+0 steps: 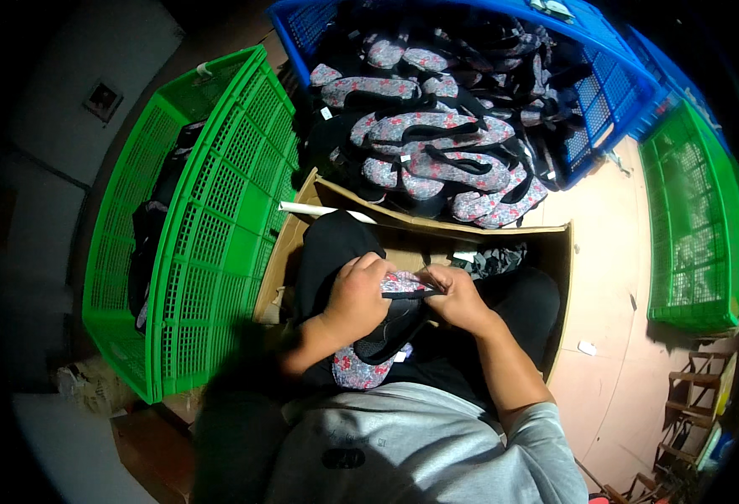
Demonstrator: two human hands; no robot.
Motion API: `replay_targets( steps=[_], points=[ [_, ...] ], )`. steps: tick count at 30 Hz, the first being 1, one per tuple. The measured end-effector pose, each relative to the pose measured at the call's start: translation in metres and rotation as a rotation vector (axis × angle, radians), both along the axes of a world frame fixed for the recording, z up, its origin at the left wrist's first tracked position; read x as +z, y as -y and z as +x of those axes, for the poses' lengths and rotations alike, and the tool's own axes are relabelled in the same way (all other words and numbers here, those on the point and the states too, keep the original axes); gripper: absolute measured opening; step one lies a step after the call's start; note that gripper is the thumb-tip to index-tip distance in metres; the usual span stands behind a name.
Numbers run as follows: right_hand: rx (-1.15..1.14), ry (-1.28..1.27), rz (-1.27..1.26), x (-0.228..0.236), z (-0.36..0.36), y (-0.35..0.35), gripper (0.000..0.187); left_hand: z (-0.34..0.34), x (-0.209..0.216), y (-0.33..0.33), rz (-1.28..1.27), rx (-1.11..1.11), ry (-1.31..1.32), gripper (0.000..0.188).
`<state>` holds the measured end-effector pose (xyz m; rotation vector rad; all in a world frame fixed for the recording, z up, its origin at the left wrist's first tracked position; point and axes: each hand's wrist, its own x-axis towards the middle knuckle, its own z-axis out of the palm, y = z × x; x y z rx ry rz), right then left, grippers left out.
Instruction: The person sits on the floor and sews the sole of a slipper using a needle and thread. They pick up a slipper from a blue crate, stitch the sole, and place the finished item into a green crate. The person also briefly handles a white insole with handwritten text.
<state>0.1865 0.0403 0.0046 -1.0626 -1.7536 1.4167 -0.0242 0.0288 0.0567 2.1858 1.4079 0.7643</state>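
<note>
Above my lap I hold a floral cloth shoe upper [363,370] with black edging and black lining. Grey, pink and red flowers cover its outer fabric, and a small white tag shows near its lower end. My left hand [357,292] is closed on the upper's left side, its fingers curled over the edge. On the other side my right hand [456,296] pinches the black-edged rim between thumb and fingers. A stretch of the rim runs taut between both hands. The palms hide part of the fabric.
An open cardboard box [564,290] surrounds my legs, with patterned scraps [497,259] inside. Beyond it, a blue crate [600,92] overflows with similar floral pieces [436,139]. Green crates stand at the left [218,227] and right [690,227]. A white strip [323,210] lies across the box edge.
</note>
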Motion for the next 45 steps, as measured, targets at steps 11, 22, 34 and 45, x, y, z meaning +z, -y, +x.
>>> replay_targets(
  steps=[11,22,34,45],
  points=[
    [0.092,-0.539,-0.378,-0.006,-0.006,0.005,0.024,-0.012,0.027,0.016,-0.171,0.100,0.277,0.033],
    [-0.001,-0.588,-0.342,0.005,-0.016,0.003,0.054,-0.011,0.048,0.000,0.003,-0.031,0.171,0.051],
    [-0.001,-0.564,-0.283,-0.001,-0.014,0.001,0.060,-0.023,0.048,-0.026,-0.074,-0.191,0.055,0.024],
    [-0.035,-0.519,-0.290,-0.006,-0.017,-0.003,0.066,-0.005,0.045,-0.045,0.226,-0.101,0.007,0.010]
  ],
)
